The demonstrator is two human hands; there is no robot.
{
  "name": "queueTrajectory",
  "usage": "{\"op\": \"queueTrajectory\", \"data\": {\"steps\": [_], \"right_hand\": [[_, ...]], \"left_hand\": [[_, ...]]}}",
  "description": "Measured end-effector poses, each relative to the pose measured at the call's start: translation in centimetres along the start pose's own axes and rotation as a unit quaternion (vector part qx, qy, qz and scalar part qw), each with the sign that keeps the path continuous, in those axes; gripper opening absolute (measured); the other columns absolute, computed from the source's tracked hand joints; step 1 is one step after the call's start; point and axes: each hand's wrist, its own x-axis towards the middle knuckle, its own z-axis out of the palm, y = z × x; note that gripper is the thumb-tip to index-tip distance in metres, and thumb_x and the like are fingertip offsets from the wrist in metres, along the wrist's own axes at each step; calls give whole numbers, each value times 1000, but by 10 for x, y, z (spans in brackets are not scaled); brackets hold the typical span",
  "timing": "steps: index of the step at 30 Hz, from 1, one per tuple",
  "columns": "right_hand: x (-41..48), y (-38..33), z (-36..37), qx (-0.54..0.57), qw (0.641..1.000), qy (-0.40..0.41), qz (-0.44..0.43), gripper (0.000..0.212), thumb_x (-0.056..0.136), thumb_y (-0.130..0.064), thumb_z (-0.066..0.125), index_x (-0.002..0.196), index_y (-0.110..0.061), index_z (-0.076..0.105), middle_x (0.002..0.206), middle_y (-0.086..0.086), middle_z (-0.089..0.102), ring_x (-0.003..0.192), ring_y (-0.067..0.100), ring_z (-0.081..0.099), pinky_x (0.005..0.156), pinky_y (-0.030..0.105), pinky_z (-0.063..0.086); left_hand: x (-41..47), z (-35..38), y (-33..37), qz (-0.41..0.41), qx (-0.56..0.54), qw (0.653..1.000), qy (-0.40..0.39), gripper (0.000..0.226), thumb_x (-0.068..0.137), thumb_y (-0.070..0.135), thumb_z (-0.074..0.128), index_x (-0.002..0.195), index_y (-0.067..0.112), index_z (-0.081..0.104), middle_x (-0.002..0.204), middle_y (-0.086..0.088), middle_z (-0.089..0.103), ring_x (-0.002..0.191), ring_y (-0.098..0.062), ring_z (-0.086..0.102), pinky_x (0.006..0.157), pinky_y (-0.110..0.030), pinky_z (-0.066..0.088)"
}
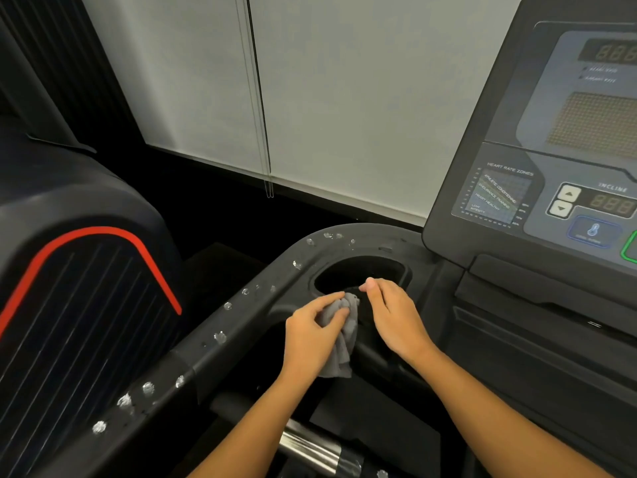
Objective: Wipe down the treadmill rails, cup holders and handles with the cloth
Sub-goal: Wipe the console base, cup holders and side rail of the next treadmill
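I see grey cloth (345, 334) bunched in left hand (307, 334), thumb and fingers curled round it, right hand (393, 313) curled just right of it, its hold unclear, both at cup holder (379, 267) near rim

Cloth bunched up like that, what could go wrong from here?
1. The cloth is wadded in the left hand, so it may smear rather than lift the droplets dotted along the rail.
2. The cup holder is deep and dark; its bottom could get missed.
3. The console sits close by, so drips or a stray wipe might reach its buttons.
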Motion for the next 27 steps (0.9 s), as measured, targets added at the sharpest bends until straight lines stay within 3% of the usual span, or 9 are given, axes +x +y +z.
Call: {"op": "queueTrajectory", "data": {"steps": [3, 6, 8, 12, 15, 18, 21, 24, 27], "right_hand": [[-9, -21, -3, 111, 994, -17, -8, 26, 98, -34, 38, 106, -22, 60, 100, -12, 63, 95, -2, 58, 79, 8, 43], [-19, -33, 0, 230, 968, -95, -18, 27, 96, -31, 45, 120, -23, 54, 111, -13, 62, 103, -4, 58, 85, 11, 46], [-22, -33, 4, 233, 964, -126, -32, 35, 92, -33, 52, 127, -30, 48, 118, -16, 58, 108, -5, 55, 91, 15, 47], [-18, -25, 6, 173, 976, -124, -41, 55, 87, -28, 64, 135, -34, 38, 126, -18, 51, 115, -6, 49, 94, 13, 44], [-13, -20, 7, 163, 978, -132, -17, 56, 87, -21, 63, 136, -34, 40, 125, -14, 53, 114, -2, 51, 91, 17, 47], [-6, -15, 8, 169, 976, -138, 16, 50, 90, -11, 56, 133, -34, 46, 124, -8, 56, 111, 4, 53, 85, 18, 49], [7, -11, 8, 183, 974, -123, 45, 46, 91, -8, 52, 131, -32, 50, 124, -7, 56, 107, 4, 53, 75, 12, 46], [22, -12, 6, 206, 972, -101, 53, 46, 91, -5, 51, 128, -33, 52, 122, -10, 56, 108, 3, 53, 78, 11, 46], [38, -21, 9, 204, 974, -83, 55, 48, 91, -8, 54, 132, -32, 47, 121, -11, 52, 115, 9, 51, 90, 22, 46]], "left_hand": [[2, -1, 11, -124, -165, 978, 19, 21, 85, 18, 64, 106, 20, 69, 99, 6, 71, 96, -4, 65, 88, -26, 51], [4, -1, 24, -204, -298, 932, 26, 21, 89, 20, 58, 105, 13, 69, 101, -6, 71, 98, -18, 66, 88, -34, 51], [3, 0, 33, -218, -329, 919, 10, 28, 94, 27, 48, 101, 10, 69, 97, -12, 71, 94, -23, 67, 80, -33, 53], [-5, -1, 40, -228, -349, 908, -30, 38, 100, 33, 30, 104, 18, 65, 97, 0, 73, 93, -8, 67, 72, -19, 51], [-9, -4, 36, -228, -346, 908, -55, 38, 99, 35, 29, 117, 19, 59, 106, 6, 70, 101, -4, 63, 81, -18, 49], [-11, -9, 29, -193, -244, 947, -73, 30, 98, 35, 33, 116, 32, 57, 108, 18, 65, 102, 5, 59, 85, -14, 46], [-4, -23, 14, -95, -11, 995, -7, 23, 96, 29, 45, 115, 32, 58, 114, 16, 58, 106, 5, 53, 84, -6, 40], [12, -42, -9, 4, 192, 980, 50, 28, 94, 25, 50, 119, 18, 59, 119, 6, 57, 111, -10, 51, 96, -24, 39], [33, -54, -28, 28, 309, 948, 73, 31, 92, 24, 51, 121, 13, 60, 121, -1, 58, 114, -19, 51, 98, -36, 36]]}}
